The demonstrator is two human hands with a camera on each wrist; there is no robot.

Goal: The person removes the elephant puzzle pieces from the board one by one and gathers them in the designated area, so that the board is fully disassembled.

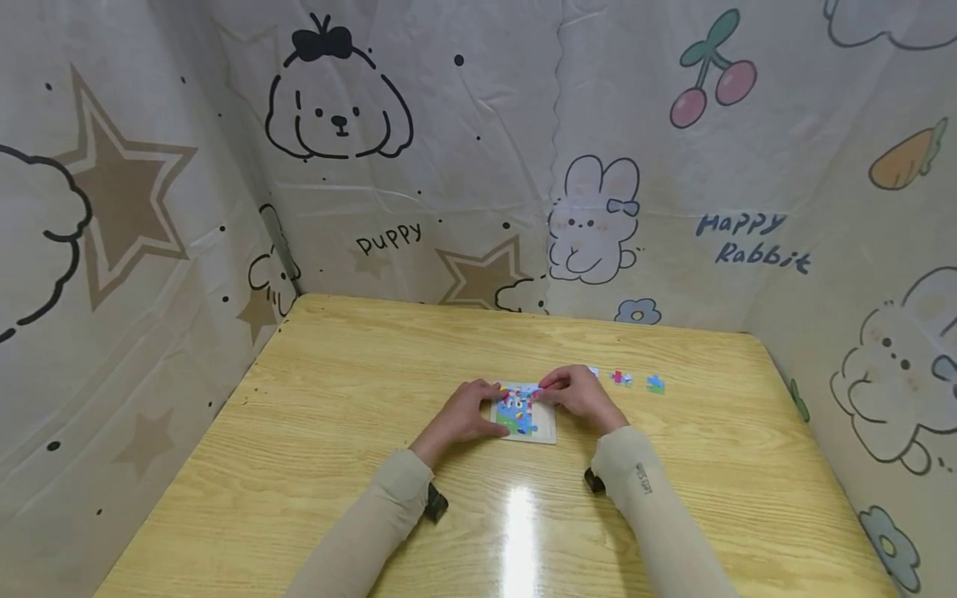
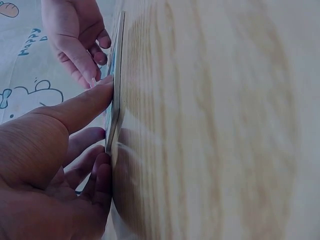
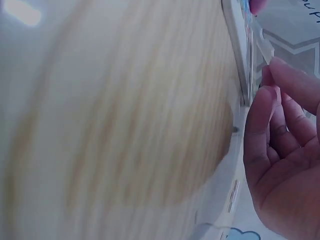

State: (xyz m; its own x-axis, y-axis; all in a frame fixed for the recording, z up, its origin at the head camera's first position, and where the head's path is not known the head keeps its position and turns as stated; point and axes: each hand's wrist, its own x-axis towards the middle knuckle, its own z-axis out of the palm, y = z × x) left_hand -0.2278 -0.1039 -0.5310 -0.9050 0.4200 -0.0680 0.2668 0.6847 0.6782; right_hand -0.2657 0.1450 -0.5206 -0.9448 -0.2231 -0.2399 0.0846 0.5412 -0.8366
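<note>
A small jigsaw puzzle (image 1: 516,411) lies on the table in a pale tray (image 1: 548,430), partly filled with a blue, green and red picture. My left hand (image 1: 469,413) holds the tray at its left side; in the left wrist view the thumb (image 2: 92,97) presses on it, with other fingers against the edge. Over the tray's upper right part, my right hand (image 1: 583,397) pinches a thin puzzle piece (image 3: 264,47) between thumb and fingertips. The piece is tilted, and its printed face is mostly hidden.
Loose puzzle pieces lie right of the tray: a red and white one (image 1: 620,378), a blue and green one (image 1: 655,383), and another partly behind my right hand. The wooden table (image 1: 336,374) meets printed curtains (image 1: 419,191) at the back and sides.
</note>
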